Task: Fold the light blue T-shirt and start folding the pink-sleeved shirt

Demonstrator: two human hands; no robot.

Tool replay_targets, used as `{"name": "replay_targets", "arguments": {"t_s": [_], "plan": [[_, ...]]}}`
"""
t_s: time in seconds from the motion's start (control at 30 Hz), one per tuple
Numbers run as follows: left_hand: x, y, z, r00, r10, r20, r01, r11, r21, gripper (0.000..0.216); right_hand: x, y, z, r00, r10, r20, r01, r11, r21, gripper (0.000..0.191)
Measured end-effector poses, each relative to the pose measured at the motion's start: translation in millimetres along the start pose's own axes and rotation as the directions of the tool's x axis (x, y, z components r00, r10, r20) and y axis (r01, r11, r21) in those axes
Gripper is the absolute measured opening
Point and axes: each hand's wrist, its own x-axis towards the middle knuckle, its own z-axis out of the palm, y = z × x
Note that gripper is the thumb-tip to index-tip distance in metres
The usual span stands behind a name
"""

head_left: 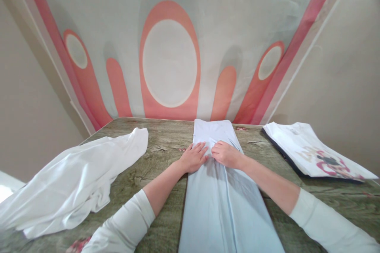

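A pale blue garment (pixel 225 205), folded into a long narrow strip, lies down the middle of the table (pixel 166 142) from the near edge to the far edge. My left hand (pixel 194 157) rests flat on the garment's left edge, fingers stretched out and slightly apart. Beside it, my right hand (pixel 225 153) lies on the cloth with its fingers curled down onto a crease near the centre line; whether it pinches the fabric I cannot tell. The two hands almost touch. Both forearms wear white sleeves.
A crumpled white garment (pixel 74 182) sprawls over the table's left side. A stack of folded white shirts with a red and black print (pixel 314 154) sits at the right edge. A wall with pink and white ovals (pixel 169 63) stands right behind the table.
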Motion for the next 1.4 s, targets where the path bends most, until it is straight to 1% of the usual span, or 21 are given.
{"name": "replay_targets", "arguments": {"t_s": [0.17, 0.27, 0.4, 0.53, 0.77, 0.9, 1.03, 1.17, 1.4], "plan": [[1, -1, 3, 1.0, 0.004, -0.008, -0.004, 1.0, 0.015, 0.051, -6, -4, -2, 0.998, 0.062, 0.016, -0.062, 0.998, -0.007, 0.018], [1, -1, 3, 1.0, 0.007, -0.001, -0.007, 1.0, 0.009, 0.051, -5, -10, -5, 0.997, 0.073, 0.024, -0.074, 0.997, 0.021, 0.016], [0, 0, -1, 1.0, 0.009, 0.013, -0.009, 1.0, -0.003, 0.051, -6, -21, -8, 1.0, 0.029, 0.012, -0.03, 0.996, 0.079, 0.017], [0, 2, -4, 1.0, 0.008, 0.015, -0.008, 1.0, -0.007, 0.05, -8, -28, -10, 1.0, -0.002, 0.009, 0.001, 0.997, 0.073, 0.016], [-1, 2, -4, 1.0, 0.012, 0.002, -0.012, 1.0, -0.015, 0.05, -3, -28, -20, 0.995, -0.072, 0.071, 0.071, 0.997, 0.018, 0.012], [0, 1, -3, 1.0, 0.006, 0.016, -0.005, 1.0, -0.026, 0.05, -9, -28, -25, 0.994, -0.083, 0.075, 0.082, 0.996, 0.028, 0.01], [0, 1, -3, 1.0, 0.003, 0.016, -0.002, 1.0, -0.028, 0.051, -18, -30, -22, 0.998, -0.013, 0.059, 0.009, 0.998, 0.065, 0.012], [0, 1, -3, 1.0, 0.006, 0.016, -0.006, 0.999, -0.035, 0.051, -22, -40, -21, 0.998, 0.047, 0.04, -0.052, 0.989, 0.138, 0.014], [0, 0, -2, 1.0, 0.011, -0.001, -0.011, 0.999, -0.037, 0.05, -25, -66, -42, 0.997, -0.016, 0.078, -0.003, 0.971, 0.238, 0.008]]}}
